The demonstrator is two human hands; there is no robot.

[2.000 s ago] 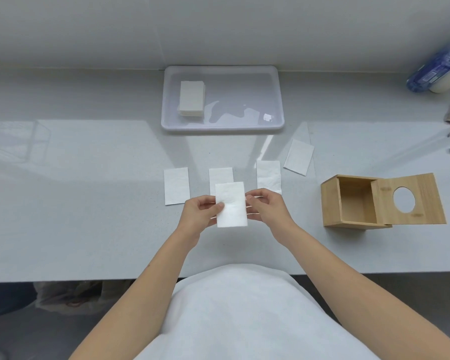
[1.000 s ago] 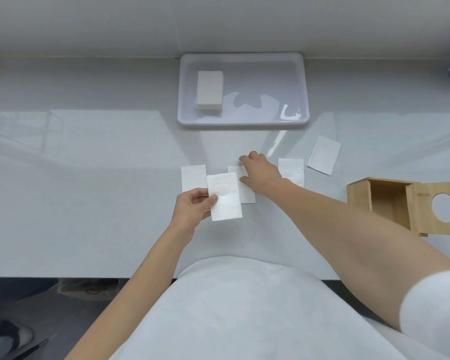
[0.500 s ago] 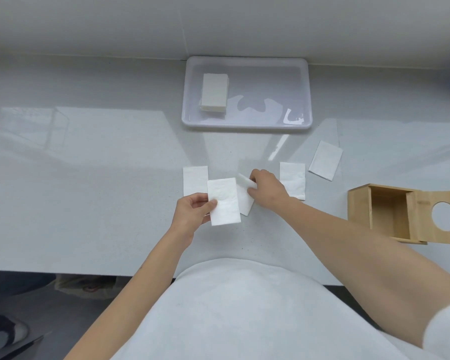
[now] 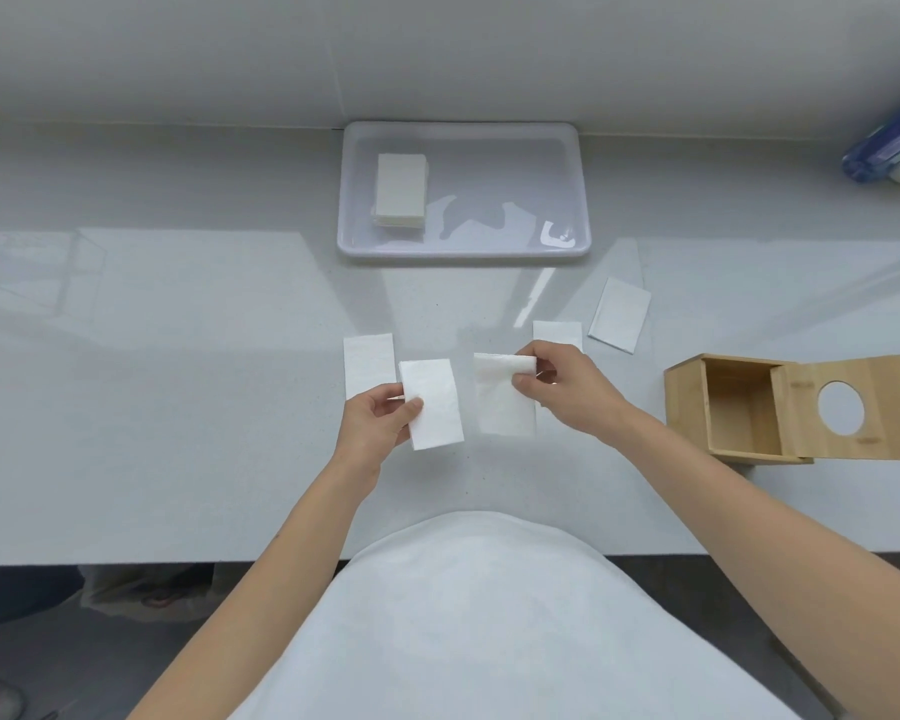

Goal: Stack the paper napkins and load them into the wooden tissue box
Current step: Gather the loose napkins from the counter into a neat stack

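My left hand pinches a white folded napkin by its left edge, just above the counter. My right hand grips a second napkin at its top right corner, lifted beside the first. Three more napkins lie flat on the counter: one at the left, one behind my right hand, one tilted farther right. The wooden tissue box lies on its side at the right, its opening facing me and its lid with a round hole swung open.
A white tray at the back holds a stack of napkins. A blue and white package lies at the far right by the wall. The counter's front edge runs just before my body.
My right hand let go of the first napkin, reached to the middle napkin on the counter, picked it up and brought it beside the one in my left hand.
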